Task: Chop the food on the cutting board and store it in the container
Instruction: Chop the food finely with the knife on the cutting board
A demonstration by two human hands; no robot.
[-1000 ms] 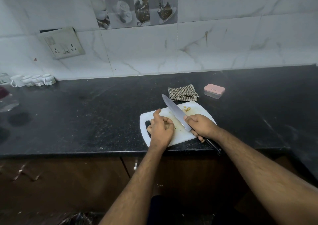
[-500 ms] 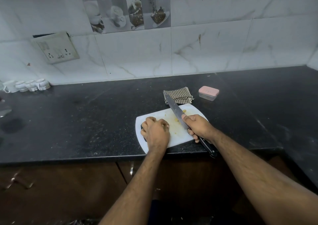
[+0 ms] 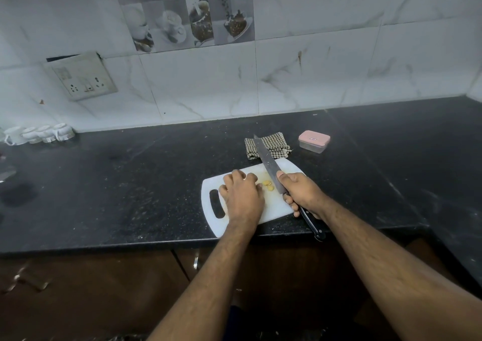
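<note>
While the left hand (image 3: 241, 197) curls beside the food (image 3: 268, 185), the right hand (image 3: 300, 193) grips the knife (image 3: 268, 168) just right (blade pointing away).

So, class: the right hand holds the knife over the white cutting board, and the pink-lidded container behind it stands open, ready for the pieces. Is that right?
Not quite. The head view shows the pink-lidded container closed, its lid still on. The rest holds: the right hand grips the knife over the white cutting board, and the container sits behind the board.
</note>
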